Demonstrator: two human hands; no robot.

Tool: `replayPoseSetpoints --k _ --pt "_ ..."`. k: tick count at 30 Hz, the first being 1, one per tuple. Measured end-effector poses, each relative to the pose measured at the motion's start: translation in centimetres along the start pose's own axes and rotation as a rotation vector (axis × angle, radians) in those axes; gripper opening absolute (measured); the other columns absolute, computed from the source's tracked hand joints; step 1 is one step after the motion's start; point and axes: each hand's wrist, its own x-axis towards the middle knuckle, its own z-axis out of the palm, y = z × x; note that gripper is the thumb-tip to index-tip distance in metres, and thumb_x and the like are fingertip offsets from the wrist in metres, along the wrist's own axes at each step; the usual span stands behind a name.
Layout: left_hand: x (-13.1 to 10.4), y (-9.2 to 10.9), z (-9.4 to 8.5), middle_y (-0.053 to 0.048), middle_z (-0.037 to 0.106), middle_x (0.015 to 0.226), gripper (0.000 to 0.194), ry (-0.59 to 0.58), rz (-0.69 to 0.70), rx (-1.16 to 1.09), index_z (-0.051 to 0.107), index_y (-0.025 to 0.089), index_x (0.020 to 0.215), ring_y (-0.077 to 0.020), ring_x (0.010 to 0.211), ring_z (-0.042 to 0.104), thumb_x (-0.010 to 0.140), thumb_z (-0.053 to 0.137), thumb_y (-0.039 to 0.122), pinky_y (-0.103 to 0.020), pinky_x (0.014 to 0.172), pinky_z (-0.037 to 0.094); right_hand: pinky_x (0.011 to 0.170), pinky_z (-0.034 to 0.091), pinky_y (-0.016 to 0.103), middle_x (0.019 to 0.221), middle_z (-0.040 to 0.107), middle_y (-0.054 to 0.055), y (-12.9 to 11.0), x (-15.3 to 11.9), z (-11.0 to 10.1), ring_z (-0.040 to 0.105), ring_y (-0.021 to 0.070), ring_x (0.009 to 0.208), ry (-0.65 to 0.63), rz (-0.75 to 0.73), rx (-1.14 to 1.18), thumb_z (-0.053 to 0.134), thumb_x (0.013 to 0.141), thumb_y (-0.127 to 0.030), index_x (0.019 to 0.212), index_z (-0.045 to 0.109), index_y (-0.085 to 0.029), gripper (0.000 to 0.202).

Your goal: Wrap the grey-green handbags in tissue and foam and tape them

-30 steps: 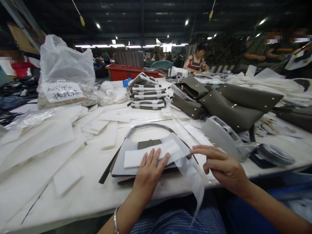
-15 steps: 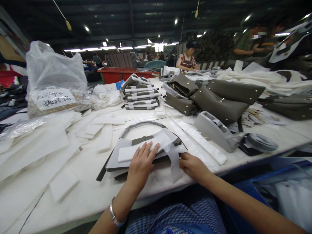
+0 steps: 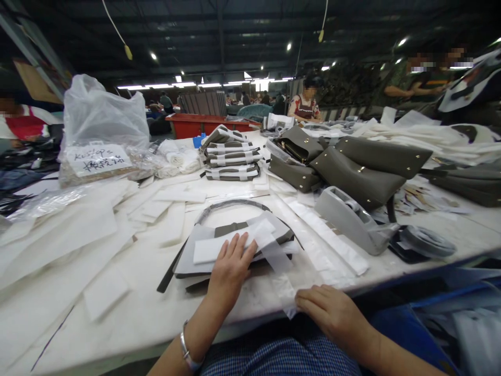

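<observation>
The right hand [image 3: 332, 313] is at the near edge of the tabletop [image 3: 156, 313], fingers bent and close together beside the free end of a translucent strip [image 3: 276, 256]; whether the fingertips grip the strip cannot be told. The left hand [image 3: 231, 269], with a silver bracelet [image 3: 185, 342] at its wrist, lies palm down, fingers extended and slightly spread, on a white foam piece [image 3: 205, 251]; it presses without grasping. The foam piece rests across a flat, dark grey-brown bag [image 3: 229, 228], which lies on the tabletop directly in front of the person, its covered handle [image 3: 235, 202] arching away. The strip runs from the top of the foam piece over the bag's right side toward the right hand. Loose white sheets [image 3: 78, 224] spread to the left. To the right stand a grey tape dispenser [image 3: 348, 216] and, beside it, a grey roll [image 3: 428, 240]. Beyond the bag are a stack of banded pieces [image 3: 233, 156], several grey-brown bags with metal studs [image 3: 360, 177] and, at left, a labelled plastic bag [image 3: 105, 115]. A red bin [image 3: 191, 125] and a co-worker [image 3: 304, 109] are farther back.
</observation>
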Motion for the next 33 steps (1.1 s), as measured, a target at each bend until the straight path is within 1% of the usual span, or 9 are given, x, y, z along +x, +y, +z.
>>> replayPoseSetpoints --k 6,11,14,16,20,24,27,30,33 --pt "-0.2 0.2 0.8 -0.015 0.058 0.138 0.063 0.062 0.017 0.043 0.052 0.021 0.135 -0.0356 0.132 0.051 0.077 0.071 0.007 -0.054 0.104 0.048 0.053 0.041 0.028 0.067 0.066 -0.001 -0.4 1.0 -3.5 0.057 0.013 0.055 -0.134 -0.12 0.205 0.045 0.102 -0.023 0.086 0.062 -0.02 0.024" --pt "-0.4 0.4 1.4 -0.012 0.058 0.138 0.063 0.109 0.031 0.105 0.042 0.025 0.147 -0.0327 0.126 0.057 0.089 0.062 0.014 -0.051 0.102 0.051 0.086 0.054 0.03 0.11 0.072 0.008 3.8 7.7 -5.0 0.068 0.0187 0.098 0.114 0.102 0.221 0.05 0.099 -0.018 0.126 0.059 -0.024 0.029" --pt "-0.7 0.4 2.1 -0.013 0.054 0.144 0.055 0.168 0.056 0.146 0.044 0.026 0.146 -0.0323 0.13 0.053 0.093 0.054 0.014 -0.05 0.101 0.051 0.107 0.046 0.038 0.134 0.061 0.008 7.2 13.2 -3.1 0.057 0.0211 0.124 0.031 0.158 0.268 0.047 0.095 -0.011 0.137 0.053 -0.028 0.046" --pt "-0.8 0.6 2.7 -0.012 0.056 0.142 0.051 0.223 0.047 0.151 0.047 0.026 0.145 -0.0322 0.131 0.053 0.095 0.05 0.013 -0.05 0.101 0.051 0.114 0.038 0.043 0.151 0.045 0.009 9.1 16.7 -1.0 0.044 0.0231 0.137 -0.13 0.197 0.291 0.047 0.085 -0.002 0.146 0.045 -0.025 0.065" --pt "-0.9 1.0 3.9 -0.011 0.057 0.141 0.046 0.337 -0.01 0.128 0.048 0.028 0.144 -0.0325 0.131 0.052 0.099 0.044 0.017 -0.051 0.102 0.05 0.118 0.031 0.04 0.158 0.034 0.013 11.5 22.3 3.6 0.034 0.0245 0.144 -0.375 0.302 0.321 0.053 0.069 0.004 0.151 0.038 -0.017 0.086" --pt "-1.0 1.2 4.2 -0.009 0.056 0.143 0.045 0.324 -0.03 0.138 0.048 0.03 0.144 -0.0324 0.133 0.05 0.099 0.048 0.027 -0.05 0.105 0.048 0.114 0.036 0.044 0.148 0.048 0.017 12.8 25.7 8.0 0.044 0.03 0.137 -0.392 0.396 0.313 0.069 0.071 -0.005 0.143 0.048 -0.015 0.076" --pt "-0.8 1.1 4.2 -0.008 0.058 0.14 0.042 0.371 -0.024 0.137 0.051 0.031 0.141 -0.031 0.131 0.052 0.099 0.048 0.03 -0.047 0.103 0.049 0.103 0.045 0.051 0.13 0.061 0.013 13.9 27.3 10.4 0.059 0.0293 0.119 -0.372 0.491 0.319 0.074 0.083 -0.025 0.129 0.058 -0.016 0.049" --pt "-0.7 1.0 4.4 -0.008 0.061 0.137 0.039 0.435 -0.024 0.122 0.055 0.031 0.138 -0.0308 0.129 0.055 0.1 0.046 0.03 -0.047 0.101 0.05 0.09 0.053 0.045 0.105 0.07 0.006 15.2 28.2 11.2 0.067 0.0217 0.096 -0.349 0.531 0.396 0.066 0.092 -0.034 0.107 0.067 -0.014 0.024" --pt "-1.1 0.5 4.1 -0.008 0.058 0.14 0.04 0.372 -0.024 0.102 0.054 0.032 0.139 -0.0317 0.132 0.051 0.099 0.047 0.031 -0.049 0.103 0.048 0.083 0.055 0.037 0.09 0.074 0.005 16.3 28.1 10.3 0.069 0.0213 0.086 -0.287 0.55 0.523 0.065 0.09 -0.03 0.094 0.074 -0.014 0.018"
